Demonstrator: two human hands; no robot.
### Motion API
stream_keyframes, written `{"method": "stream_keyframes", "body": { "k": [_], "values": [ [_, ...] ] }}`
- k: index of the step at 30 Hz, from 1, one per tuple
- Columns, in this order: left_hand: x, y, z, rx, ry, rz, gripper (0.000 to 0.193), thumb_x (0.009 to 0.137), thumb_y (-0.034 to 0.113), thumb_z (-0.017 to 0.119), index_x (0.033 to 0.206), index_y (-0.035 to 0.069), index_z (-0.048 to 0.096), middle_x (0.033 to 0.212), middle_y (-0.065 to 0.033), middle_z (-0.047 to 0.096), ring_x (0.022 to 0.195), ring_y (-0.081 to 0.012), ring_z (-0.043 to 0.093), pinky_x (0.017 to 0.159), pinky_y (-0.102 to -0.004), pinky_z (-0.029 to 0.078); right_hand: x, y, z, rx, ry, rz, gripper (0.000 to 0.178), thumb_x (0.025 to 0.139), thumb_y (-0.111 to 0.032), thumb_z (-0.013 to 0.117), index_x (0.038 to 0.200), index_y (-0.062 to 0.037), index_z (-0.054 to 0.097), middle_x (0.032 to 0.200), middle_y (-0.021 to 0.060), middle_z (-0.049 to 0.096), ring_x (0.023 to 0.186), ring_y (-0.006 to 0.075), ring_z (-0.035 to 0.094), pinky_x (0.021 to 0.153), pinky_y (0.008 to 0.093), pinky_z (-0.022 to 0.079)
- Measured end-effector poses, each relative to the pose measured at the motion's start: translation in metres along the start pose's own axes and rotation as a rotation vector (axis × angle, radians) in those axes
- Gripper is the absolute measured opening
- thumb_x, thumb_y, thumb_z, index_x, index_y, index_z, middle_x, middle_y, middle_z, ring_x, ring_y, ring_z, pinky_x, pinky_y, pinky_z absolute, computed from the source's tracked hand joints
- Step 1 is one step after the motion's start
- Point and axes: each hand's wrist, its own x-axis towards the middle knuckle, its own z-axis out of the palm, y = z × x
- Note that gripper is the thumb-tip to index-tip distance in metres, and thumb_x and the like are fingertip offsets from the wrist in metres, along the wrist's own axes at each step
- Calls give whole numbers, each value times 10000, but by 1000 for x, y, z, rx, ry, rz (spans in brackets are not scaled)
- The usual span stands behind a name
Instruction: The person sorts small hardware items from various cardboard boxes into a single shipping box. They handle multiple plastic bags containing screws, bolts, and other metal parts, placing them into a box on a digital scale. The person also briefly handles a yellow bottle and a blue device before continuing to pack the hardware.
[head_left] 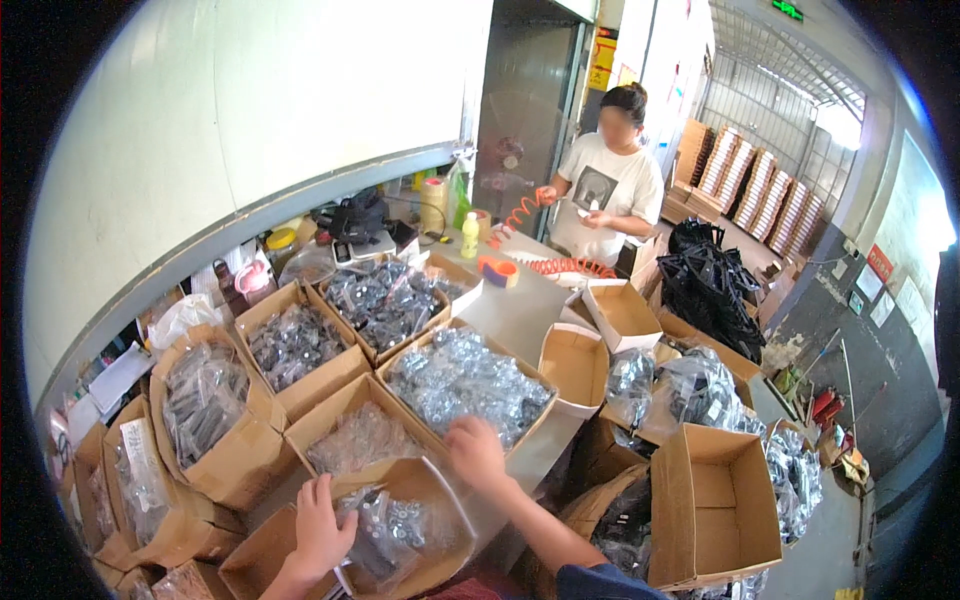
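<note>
Left hand [322, 528] lies open on the bagged hardware in the near carton [425, 480], right hand [474, 450] curled, grip unclear, at the rim of the next box of bagged screws [465, 380]; overhanging carton could tip, bags spill.

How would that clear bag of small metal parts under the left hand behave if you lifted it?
The bag would probably sag and shift, since its thin film is crumpled around loose pieces. It looks heavy for its size, being packed with metal. The glossy film may slip under the left hand.
</note>
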Motion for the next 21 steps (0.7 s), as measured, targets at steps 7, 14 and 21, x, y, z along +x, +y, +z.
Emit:
{"method": "stream_keyframes", "body": {
  "k": [7, 14, 21],
  "values": [
    [0, -6, 4, -38, -30, -14, 736, 783, 184, 760, 1384, -28, 392, 1287, -283, 445, 1182, -478, 452, 1012, -531, 407, -1, -2, -4, -11, 16, 1, 89, 793, -27, 631, 835, -89, 679, 1069, 41, 613, 988, 274, 587, 864, 425, 446],
    [1, -3, 4, -30, -17, -24, 736, 785, 177, 758, 1390, -28, 393, 1289, -284, 450, 1191, -476, 450, 1025, -534, 397, 0, -3, -4, -5, -8, 23, 91, 786, -29, 640, 837, -91, 685, 1075, 41, 617, 1004, 274, 590, 886, 429, 449],
    [-1, -7, 7, -26, -21, -23, 742, 791, 171, 751, 1403, -34, 385, 1300, -291, 441, 1196, -479, 445, 1022, -534, 401, 2, -10, -10, -10, -3, 30, 98, 787, -29, 641, 844, -90, 692, 1059, 40, 620, 1012, 272, 595, 882, 431, 450]
  ]
}}
